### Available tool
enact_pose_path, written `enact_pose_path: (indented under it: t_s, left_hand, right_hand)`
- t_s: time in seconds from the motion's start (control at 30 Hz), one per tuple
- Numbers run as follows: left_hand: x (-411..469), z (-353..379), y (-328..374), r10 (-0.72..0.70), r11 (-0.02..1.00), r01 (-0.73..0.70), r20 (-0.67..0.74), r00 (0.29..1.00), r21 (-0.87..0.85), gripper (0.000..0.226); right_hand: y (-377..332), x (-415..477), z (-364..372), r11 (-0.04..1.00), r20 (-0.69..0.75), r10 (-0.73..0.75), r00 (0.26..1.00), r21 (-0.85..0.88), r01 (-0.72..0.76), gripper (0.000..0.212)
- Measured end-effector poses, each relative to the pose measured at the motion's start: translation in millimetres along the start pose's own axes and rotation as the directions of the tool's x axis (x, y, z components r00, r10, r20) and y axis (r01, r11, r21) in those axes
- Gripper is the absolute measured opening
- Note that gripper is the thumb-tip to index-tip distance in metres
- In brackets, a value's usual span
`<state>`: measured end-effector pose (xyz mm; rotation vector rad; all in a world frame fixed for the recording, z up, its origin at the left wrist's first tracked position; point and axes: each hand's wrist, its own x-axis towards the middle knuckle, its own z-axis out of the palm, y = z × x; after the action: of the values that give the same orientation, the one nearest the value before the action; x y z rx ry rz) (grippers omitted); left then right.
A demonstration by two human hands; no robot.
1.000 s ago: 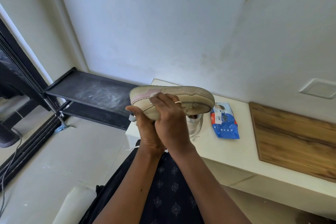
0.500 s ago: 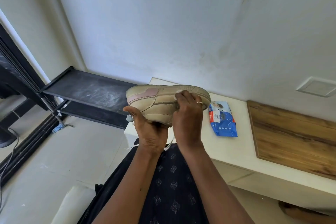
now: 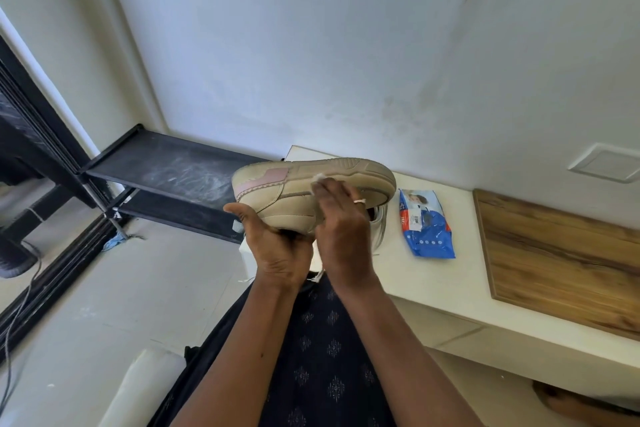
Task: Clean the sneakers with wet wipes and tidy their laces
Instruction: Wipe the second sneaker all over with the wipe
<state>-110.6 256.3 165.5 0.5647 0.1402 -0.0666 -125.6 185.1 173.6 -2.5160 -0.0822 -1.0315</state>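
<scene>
- The left hand (image 3: 277, 246) cups the sneaker (image 3: 294, 194) from beneath, sole uppermost, above the person's lap. Its thumb hooks up at the heel end and its fingers curl under the upper, so the grip is firm.
- The right hand (image 3: 343, 229) lays nearly straight fingers (image 3: 323, 189) against the sneaker's near side and presses a bunched wet wipe (image 3: 319, 177) onto it. Whether the thumb also pinches the wipe is hidden.
- Half a second ago this hand was nearer the toe, and before that nearer the heel. It is now back at mid-length, so this looks like back-and-forth scrubbing of the sidewall, with cleaning well in progress.
- The sneaker is tan, matte and leather-like, with a pink heel panel, stitched seams and a ridged rubber sole.
- A thin white lace (image 3: 320, 274) dangles loose below the sneaker, so the lace tidying seems not yet done.
- Just behind the sneaker, the white second shoe (image 3: 379, 222) stands on the pale, smooth bench (image 3: 450, 274).
- To the right of the sneaker lies a glossy blue wipes pack (image 3: 427, 225), soft and crinkled.
- Farther right is a flat wood-grain board (image 3: 561, 260).
- To the left of the sneaker and beyond it stands a dusty black shelf rack (image 3: 173, 166).
</scene>
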Motion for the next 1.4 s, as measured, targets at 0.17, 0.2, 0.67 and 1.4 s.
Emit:
enact_pose_path:
  t_s: [0.17,0.2,0.67,1.4]
  left_hand:
    - [2.8,-0.6,3.2,0.009,0.999,-0.009,0.026,1.0,-0.033,0.082]
    - [3.0,-0.8,3.2,0.01,1.0,-0.01,0.036,0.999,-0.023,0.083]
    - [3.8,-6.3,-3.9,0.041,0.996,-0.046,0.063,0.997,0.078,0.083]
    - [-13.5,-1.1,1.9,0.026,1.0,-0.026,0.093,0.995,-0.007,0.073]
  right_hand:
    - [27.9,11.4,-11.9,0.985,-0.098,0.174,0.98,0.024,-0.172,0.043]
    - [28.2,14.5,-14.5,0.984,-0.104,0.174,0.979,0.041,-0.171,0.043]
    - [-11.4,31.1,-5.8,0.981,0.081,-0.184,0.98,0.084,0.177,0.036]
    - [-44.4,29.2,8.4,0.98,0.135,-0.129,0.982,0.169,0.106,0.06]
